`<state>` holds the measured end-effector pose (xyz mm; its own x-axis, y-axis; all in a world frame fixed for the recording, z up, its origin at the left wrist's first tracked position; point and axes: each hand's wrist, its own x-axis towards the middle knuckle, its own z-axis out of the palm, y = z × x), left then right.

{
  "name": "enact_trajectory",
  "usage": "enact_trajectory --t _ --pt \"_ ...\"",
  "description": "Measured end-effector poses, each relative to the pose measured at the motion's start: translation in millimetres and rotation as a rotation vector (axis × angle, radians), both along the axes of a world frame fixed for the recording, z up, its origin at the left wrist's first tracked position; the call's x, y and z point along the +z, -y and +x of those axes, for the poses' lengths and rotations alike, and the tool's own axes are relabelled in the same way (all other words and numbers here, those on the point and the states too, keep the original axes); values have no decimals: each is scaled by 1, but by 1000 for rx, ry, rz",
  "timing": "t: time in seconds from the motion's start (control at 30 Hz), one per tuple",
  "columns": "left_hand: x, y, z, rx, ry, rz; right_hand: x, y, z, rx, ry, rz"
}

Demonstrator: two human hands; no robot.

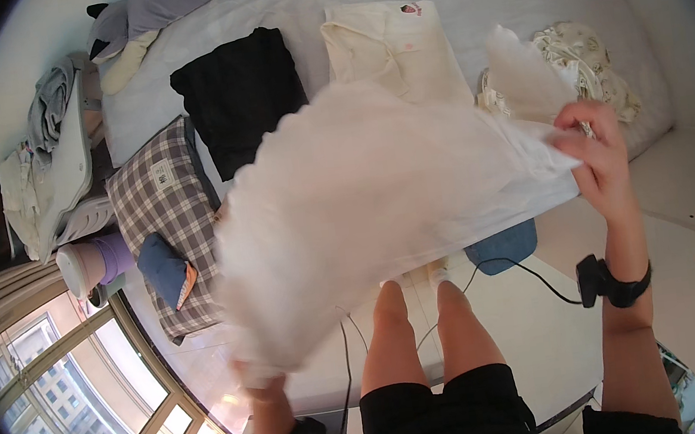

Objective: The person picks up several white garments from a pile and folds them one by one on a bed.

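Note:
A thin white cloth point(351, 197), blurred by motion, is spread in the air between my two hands over the near side of a bed. My right hand point(599, 147) pinches its right end, where the fabric gathers into creases. At the lower left, my left hand point(262, 383) grips another part of the cloth; the fabric covers most of those fingers. Beyond it, a black garment point(238, 94) lies folded flat on the bed. Beside that is a cream garment point(425, 58) with a strawberry print, its lower part hidden by the cloth. A crumpled patterned cloth point(586, 67) lies farther right.
A plaid pillow point(154, 176) with a small blue cushion point(161, 266) lies left. A grey plush toy point(166, 8) rests at the far side. A blue stool point(507, 246) stands by the bed, a black cable point(523, 267) passing it. Windows point(63, 395) are lower left.

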<state>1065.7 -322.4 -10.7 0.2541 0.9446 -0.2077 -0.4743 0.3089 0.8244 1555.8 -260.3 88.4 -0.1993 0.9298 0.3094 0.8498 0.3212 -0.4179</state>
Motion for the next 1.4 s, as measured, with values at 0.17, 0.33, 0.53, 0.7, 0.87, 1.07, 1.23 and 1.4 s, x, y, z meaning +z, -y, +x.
enact_trajectory --t 0.17,0.33,0.53,0.7,0.87,1.07,1.23,1.4 --pt "-22 35 159 -1000 -770 650 -115 75 53 -288 244 -262" --pt "-87 40 192 -1208 -855 501 -229 178 61 -511 -105 -693" --pt "-162 -84 158 -524 -1297 466 -253 163 8 -752 -400 -654" --pt "-208 -125 155 -408 -1364 169 -264 138 -48 -842 -721 -790" --pt "-154 -67 198 -1165 -1239 13 -284 171 -141 -801 -1426 -1227" --pt "-62 32 188 -1059 -742 609 -264 192 -163 -783 -2453 -781" --pt "-16 37 172 -1147 -465 327 -274 204 -122 -968 -2476 -546" --pt "32 41 151 -875 -119 -118 -242 236 -56 -1248 -2322 -393"
